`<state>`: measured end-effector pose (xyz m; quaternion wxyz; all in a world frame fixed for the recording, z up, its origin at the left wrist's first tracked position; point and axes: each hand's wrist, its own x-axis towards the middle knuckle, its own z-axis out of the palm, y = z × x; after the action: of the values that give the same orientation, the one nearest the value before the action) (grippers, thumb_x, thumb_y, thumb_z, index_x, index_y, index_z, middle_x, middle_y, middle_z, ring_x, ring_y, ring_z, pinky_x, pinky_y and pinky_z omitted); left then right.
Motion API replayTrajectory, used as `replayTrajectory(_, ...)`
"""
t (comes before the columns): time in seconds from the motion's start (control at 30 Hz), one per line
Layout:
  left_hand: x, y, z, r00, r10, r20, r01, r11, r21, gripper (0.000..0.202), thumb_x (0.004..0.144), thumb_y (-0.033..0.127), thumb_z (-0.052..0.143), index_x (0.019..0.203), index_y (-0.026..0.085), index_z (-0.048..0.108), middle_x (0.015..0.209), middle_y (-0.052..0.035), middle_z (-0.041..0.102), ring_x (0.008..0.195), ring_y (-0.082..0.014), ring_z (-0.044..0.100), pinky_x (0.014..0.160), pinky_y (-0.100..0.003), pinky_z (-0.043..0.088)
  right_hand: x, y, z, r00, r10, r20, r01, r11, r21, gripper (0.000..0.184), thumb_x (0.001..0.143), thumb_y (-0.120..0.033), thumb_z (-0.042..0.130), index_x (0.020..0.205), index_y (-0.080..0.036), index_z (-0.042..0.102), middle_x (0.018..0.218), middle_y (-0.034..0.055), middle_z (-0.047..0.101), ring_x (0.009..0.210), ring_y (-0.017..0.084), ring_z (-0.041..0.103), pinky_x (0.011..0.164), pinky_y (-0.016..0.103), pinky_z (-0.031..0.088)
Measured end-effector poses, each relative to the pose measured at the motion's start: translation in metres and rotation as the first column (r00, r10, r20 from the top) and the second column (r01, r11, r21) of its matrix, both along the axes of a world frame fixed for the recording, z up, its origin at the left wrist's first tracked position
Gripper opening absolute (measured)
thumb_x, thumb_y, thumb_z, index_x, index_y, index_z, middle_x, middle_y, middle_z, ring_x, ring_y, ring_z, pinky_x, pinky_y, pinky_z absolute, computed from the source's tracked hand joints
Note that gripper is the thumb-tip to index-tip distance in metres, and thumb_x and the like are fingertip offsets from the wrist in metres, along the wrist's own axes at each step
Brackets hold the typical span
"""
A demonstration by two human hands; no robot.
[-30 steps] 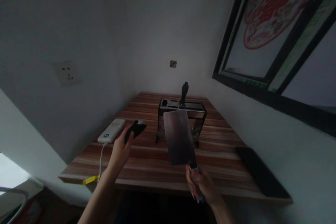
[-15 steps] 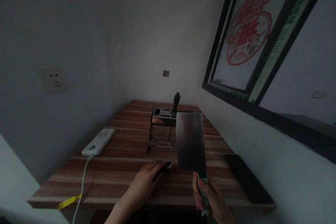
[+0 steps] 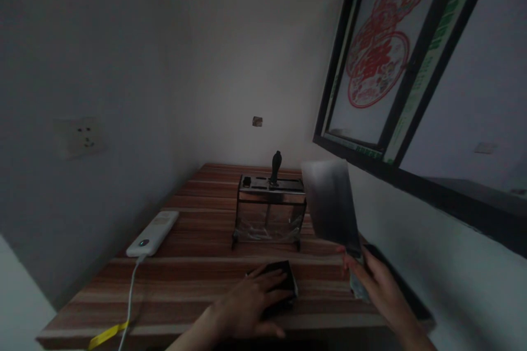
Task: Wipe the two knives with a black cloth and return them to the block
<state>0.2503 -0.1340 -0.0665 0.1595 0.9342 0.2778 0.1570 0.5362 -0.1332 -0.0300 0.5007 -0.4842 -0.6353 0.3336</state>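
Note:
A cleaver (image 3: pixel 330 203) with a broad metal blade is held up by my right hand (image 3: pixel 379 279), its fingers wrapped round the pale handle. The blade points up and leans slightly left. My left hand (image 3: pixel 251 301) lies flat, fingers spread, on a flat black object (image 3: pixel 284 279) near the table's front edge; its kind is unclear in the dim light. Beyond both hands stands a clear-sided knife block (image 3: pixel 269 219) with a slotted top. One black-handled knife (image 3: pixel 276 167) stands upright in it.
The wood-grain table (image 3: pixel 197 274) runs back to the wall. On its left lies a white power bank (image 3: pixel 153 234) with a white cable (image 3: pixel 130 296) and yellow tag (image 3: pixel 107 334). A dark flat slab (image 3: pixel 405 290) lies at right, below the framed window (image 3: pixel 370 66).
My right hand has carried the cleaver rightward, away from the front of the knife block. My left hand has moved right and now lies spread on the black object instead of curled round it.

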Motion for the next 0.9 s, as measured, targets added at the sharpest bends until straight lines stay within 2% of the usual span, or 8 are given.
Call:
replayTrajectory(0.1,-0.003,0.009,0.006,0.998,0.004,0.057,-0.007,0.998,0.064,0.057,0.081,0.049,0.052,0.133,0.029,0.041,0.139,-0.0086,0.043,0.129,-0.0259,0.039,0.109,-0.047,0.026,0.012,0.008,0.032,0.952,-0.168,0.256,0.107,0.966,0.235,0.032,0.081,-0.051,0.053,0.088,-0.021,0.06,0.072,0.0043,0.06,0.072,0.02,0.058,0.068,0.029,0.047)
replayTrajectory(0.2,-0.015,0.023,0.01,0.942,0.153,0.299,-0.222,0.952,0.211,0.038,0.087,0.031,0.046,0.125,0.027,0.05,0.124,-0.0088,0.057,0.116,-0.0229,0.05,0.101,-0.042,0.037,0.023,0.017,0.065,0.84,-0.365,0.402,0.162,0.875,0.456,0.03,0.083,-0.049,0.051,0.077,-0.021,0.058,0.067,0.0024,0.059,0.064,0.018,0.059,0.06,0.027,0.046)
replayTrajectory(0.27,-0.029,0.038,0.013,0.805,0.228,0.548,-0.417,0.874,0.249,0.032,0.089,0.023,0.04,0.118,0.024,0.053,0.116,-0.01,0.059,0.112,-0.0222,0.052,0.097,-0.042,0.04,0.03,0.023,0.087,0.759,-0.468,0.452,0.154,0.804,0.574,0.031,0.084,-0.048,0.05,0.085,-0.019,0.06,0.077,0.0049,0.063,0.07,0.02,0.061,0.061,0.028,0.046)
replayTrajectory(0.37,-0.05,0.069,0.021,0.429,0.324,0.843,-0.675,0.735,0.06,0.025,0.089,0.028,0.041,0.109,0.021,0.053,0.11,-0.0098,0.058,0.106,-0.0215,0.053,0.095,-0.041,0.041,0.037,0.037,0.12,0.609,-0.622,0.492,0.116,0.683,0.721,0.036,0.085,-0.049,0.046,0.09,-0.018,0.062,0.085,0.0084,0.066,0.077,0.025,0.064,0.068,0.034,0.047)
replayTrajectory(0.5,-0.068,0.113,0.023,0.124,0.437,0.891,-0.635,0.725,-0.267,0.033,0.089,0.041,0.038,0.112,0.019,0.048,0.113,-0.0092,0.055,0.109,-0.019,0.052,0.097,-0.035,0.039,0.031,0.058,0.168,0.395,-0.743,0.54,0.035,0.599,0.8,0.034,0.085,-0.044,0.048,0.094,-0.015,0.064,0.089,0.0099,0.068,0.079,0.027,0.065,0.065,0.035,0.047)
replayTrajectory(0.57,-0.07,0.126,0.018,0.116,0.492,0.863,-0.577,0.74,-0.345,0.038,0.089,0.046,0.035,0.111,0.018,0.049,0.116,-0.0095,0.055,0.111,-0.0192,0.052,0.096,-0.035,0.041,0.022,0.065,0.192,0.276,-0.77,0.575,0.014,0.601,0.799,0.03,0.083,-0.041,0.054,0.095,-0.016,0.065,0.09,0.0092,0.069,0.077,0.026,0.066,0.06,0.033,0.047)
replayTrajectory(0.8,-0.06,0.123,0.008,0.352,0.487,0.799,-0.405,0.849,-0.339,0.046,0.085,0.047,0.044,0.122,0.02,0.044,0.125,-0.0107,0.055,0.115,-0.0216,0.053,0.094,-0.036,0.045,-0.022,0.08,0.272,-0.07,-0.771,0.633,-0.101,0.637,0.764,0.038,0.085,-0.041,0.052,0.091,-0.009,0.07,0.085,0.012,0.071,0.084,0.023,0.066,0.065,0.028,0.043)
replayTrajectory(0.9,-0.06,0.126,0.007,0.364,0.49,0.792,-0.371,0.856,-0.359,0.052,0.081,0.049,0.048,0.122,0.018,0.042,0.126,-0.0146,0.055,0.114,-0.023,0.054,0.092,-0.036,0.046,-0.039,0.092,0.302,-0.205,-0.743,0.637,-0.196,0.669,0.717,0.065,0.089,-0.042,0.023,0.097,0.009,0.063,0.093,0.0135,0.067,0.096,0.022,0.062,0.073,0.031,0.038)
